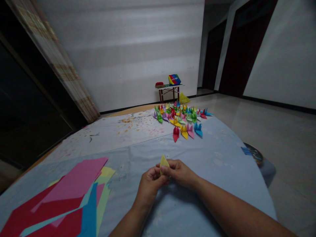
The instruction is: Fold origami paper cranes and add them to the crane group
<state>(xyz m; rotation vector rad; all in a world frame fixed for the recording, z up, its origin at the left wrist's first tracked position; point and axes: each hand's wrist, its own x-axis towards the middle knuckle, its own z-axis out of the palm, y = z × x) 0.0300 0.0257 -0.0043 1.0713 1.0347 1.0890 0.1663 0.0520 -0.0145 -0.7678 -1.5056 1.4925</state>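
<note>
A small piece of folded yellow paper stands point-up between my two hands, over the near middle of the table. My left hand pinches its lower left side, with the thumb across the bottom. From the right, my right hand grips the same paper, its thumb pressed on the front face. The fingers partly cover the lower part of the paper. Beyond my hands stand a red paper crane, a yellow paper crane, a pink paper crane and a blue paper crane.
Several more folded cranes crowd the table's far side. Loose coloured paper sheets overlap at the left front. A floral cloth covers the round table. A stool stands off the right edge, and a small side table stands by the wall.
</note>
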